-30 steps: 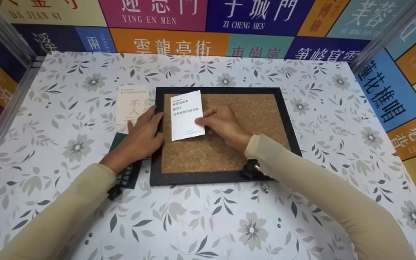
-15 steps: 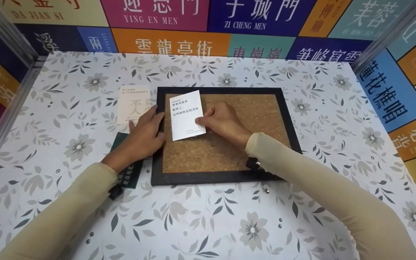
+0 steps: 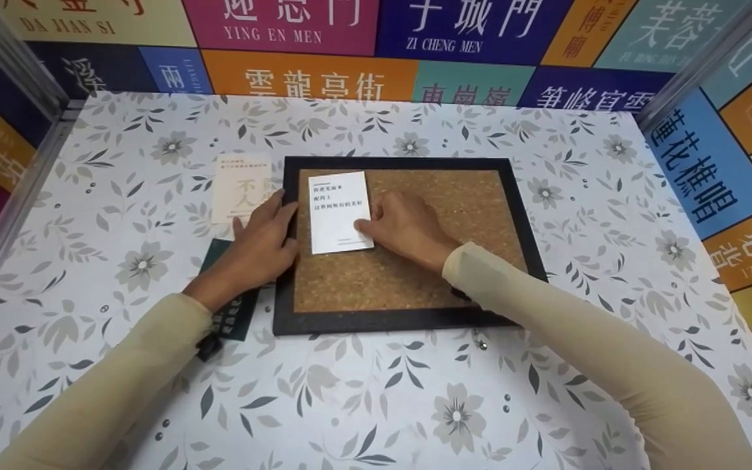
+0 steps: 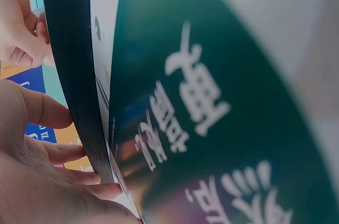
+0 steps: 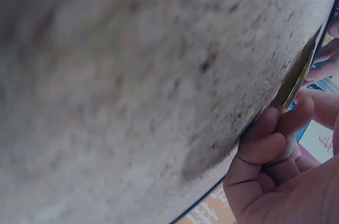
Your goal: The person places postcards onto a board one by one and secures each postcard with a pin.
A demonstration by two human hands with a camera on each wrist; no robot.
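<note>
A cork board in a black frame lies in the middle of the table. On its left part is a white card with printed characters. My right hand pinches this card at its lower right edge, its fingers curled close over the cork; in the right wrist view the card shows thin, edge-on. My left hand rests against the frame's left side, where the left wrist view has extended fingertips touching the frame. Under the left wrist lies a dark green card, partly covered.
A cream card lies left of the frame, just beyond the left fingers. A white cloth with grey flowers covers the table. Colourful panels with large characters stand behind and at both sides.
The white card has turned slightly, so its top edge is now straighter with the frame and sits lower. My right hand has shifted a little with it; my left hand stays put.
</note>
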